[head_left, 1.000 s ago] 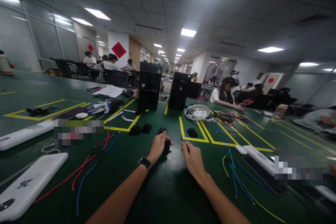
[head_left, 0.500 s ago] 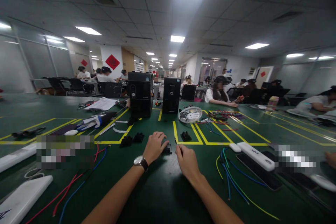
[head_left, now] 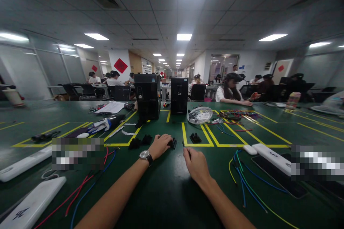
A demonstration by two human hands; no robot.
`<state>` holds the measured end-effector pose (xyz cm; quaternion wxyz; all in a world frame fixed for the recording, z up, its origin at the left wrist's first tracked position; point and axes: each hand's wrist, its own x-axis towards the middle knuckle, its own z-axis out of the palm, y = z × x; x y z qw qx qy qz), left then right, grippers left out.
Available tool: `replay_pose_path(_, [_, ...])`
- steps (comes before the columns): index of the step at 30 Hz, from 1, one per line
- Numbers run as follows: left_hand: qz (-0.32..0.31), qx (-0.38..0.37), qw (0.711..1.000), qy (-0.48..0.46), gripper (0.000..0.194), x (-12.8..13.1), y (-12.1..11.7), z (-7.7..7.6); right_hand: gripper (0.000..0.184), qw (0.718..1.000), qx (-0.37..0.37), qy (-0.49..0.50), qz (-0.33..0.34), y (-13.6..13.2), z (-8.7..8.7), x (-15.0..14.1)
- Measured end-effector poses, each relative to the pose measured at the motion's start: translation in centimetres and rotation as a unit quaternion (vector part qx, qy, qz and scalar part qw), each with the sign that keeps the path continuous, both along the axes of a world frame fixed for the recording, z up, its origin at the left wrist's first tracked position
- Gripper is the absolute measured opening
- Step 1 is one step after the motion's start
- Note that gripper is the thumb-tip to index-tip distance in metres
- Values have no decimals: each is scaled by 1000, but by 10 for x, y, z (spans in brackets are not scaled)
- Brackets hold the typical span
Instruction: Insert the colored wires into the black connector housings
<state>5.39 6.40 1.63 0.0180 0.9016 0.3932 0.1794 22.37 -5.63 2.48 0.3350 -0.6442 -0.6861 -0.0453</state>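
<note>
My left hand (head_left: 160,145), with a wristwatch (head_left: 145,156) above it, rests on the green table with its fingers curled over a small black plastic part (head_left: 173,144). Much of that part is hidden under the fingertips. Just to its right, my right hand (head_left: 197,164) pinches a thin dark piece (head_left: 183,144) between thumb and forefinger, its tip pointing away from me. The piece is too small to name and stands apart from the black part. Similar black parts (head_left: 146,139) lie left of my left hand, and another black part (head_left: 195,138) sits beyond my right hand.
Red and blue wires (head_left: 92,183) lie at left, green, blue and yellow wires (head_left: 243,177) at right. A white power bank (head_left: 272,157) rests by a dark phone (head_left: 278,177). Two black computer towers (head_left: 179,94) and a white basket (head_left: 205,114) stand farther back. A co-worker (head_left: 228,91) sits across.
My left hand has pushed slightly forward with the black part, away from me. My right hand keeps its pinch. The whole view has shifted, so things appear farther right.
</note>
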Motion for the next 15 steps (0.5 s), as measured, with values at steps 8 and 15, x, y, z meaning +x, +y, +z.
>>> replay_pose_path(8, [56, -30, 997, -42, 35, -21, 3, -3, 35, 999, -29, 20, 41, -2, 1, 0])
replay_pose_path(15, [-64, -241, 900, -356, 45, -4, -59, 3, 35, 914, -99, 342, 192, 0, 4, -14])
